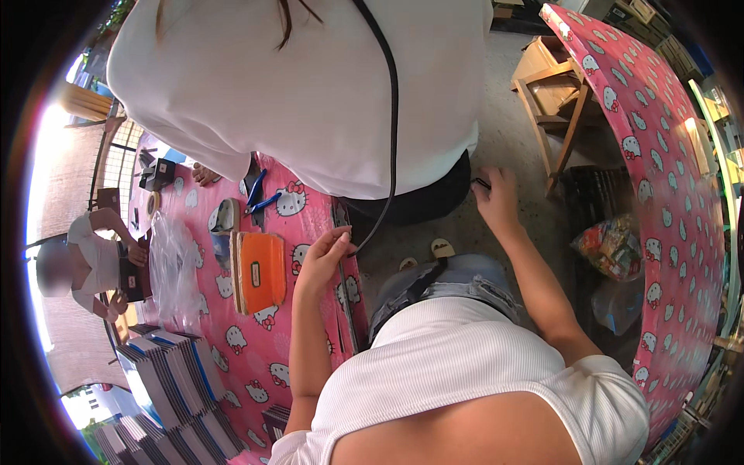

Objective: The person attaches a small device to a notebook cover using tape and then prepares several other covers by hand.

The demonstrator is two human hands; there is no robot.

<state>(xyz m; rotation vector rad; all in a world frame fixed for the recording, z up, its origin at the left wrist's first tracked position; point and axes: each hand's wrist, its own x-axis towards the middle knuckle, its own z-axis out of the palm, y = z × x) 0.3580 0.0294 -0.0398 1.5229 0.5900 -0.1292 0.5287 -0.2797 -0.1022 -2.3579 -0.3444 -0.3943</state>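
Observation:
A thin black cord (394, 116) hangs down across a co-worker's white shirt (287, 93) just in front of me. Its lower end reaches my left hand (325, 256), whose thumb and fingers are pinched on it beside the table edge. My right hand (498, 200) is out to the right, near the co-worker's dark bottoms (426, 198). Its fingers are closed on a small black piece (482, 184), mostly hidden, whose kind I cannot make out.
On the pink cat-print table (232, 341) lie blue-handled pliers (263, 200), an orange case (262, 273), a clear plastic bag (174, 271) and stacked grey-and-white boards (167, 380). Another person (97, 256) works at far left. A second pink table (659, 194) and wooden stand (554, 101) are right.

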